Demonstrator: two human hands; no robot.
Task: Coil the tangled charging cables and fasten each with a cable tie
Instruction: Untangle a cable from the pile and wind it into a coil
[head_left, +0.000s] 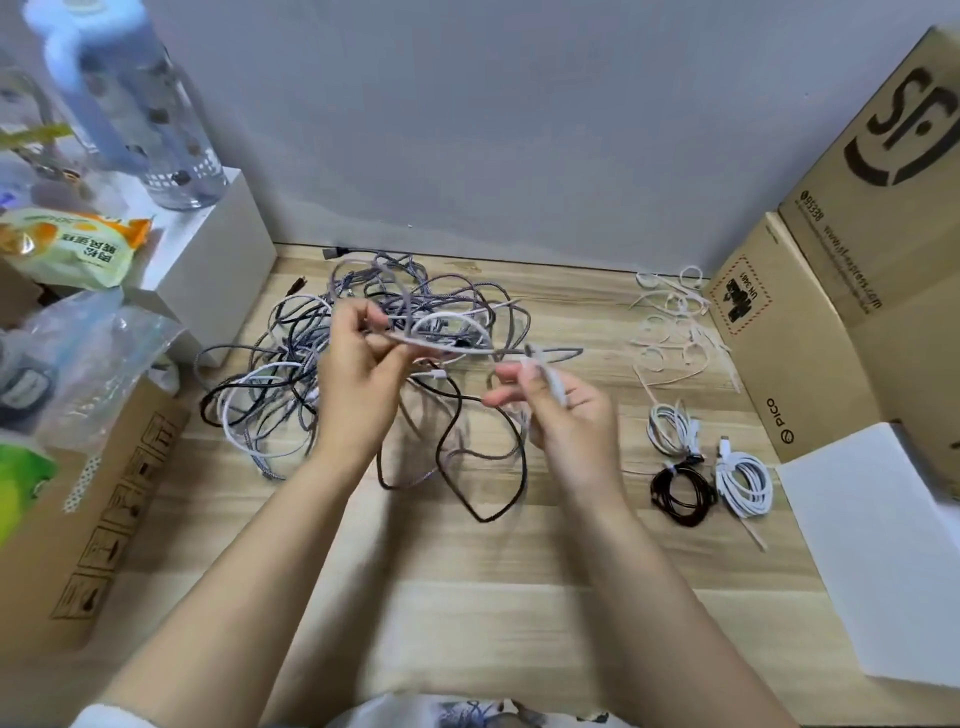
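A person's two bare hands work above a wooden tabletop (467, 597), seen from a head-worn camera looking down. The left hand (358, 379) is raised over a tangled heap of charging cables (363, 364) (grey braided, black and white strands knotted together), its fingers curled round a pale cable (447, 343) that runs rightward from its grip toward the other hand. The right hand (566, 410), just right of the heap and level with the left, pinches the far end of that same cable between thumb and fingertips; motion blur makes it hard to say whether a white cable tie is held there as well. The heap lies directly beneath and behind the left hand, spreading toward the grey wall (467, 130), with a black loop (483, 467) trailing forward between the two forearms. To the right of the right hand, well apart from the heap, three finished coils rest on the table: a white coil (672, 423), a black coil (680, 491) and a second white coil (745, 483) just beside it. Farther back on the right, near a cardboard box (831, 312), a scatter of loose cable ties (675, 322) lies on the wood. A clear water bottle (135, 104) stands at upper left.
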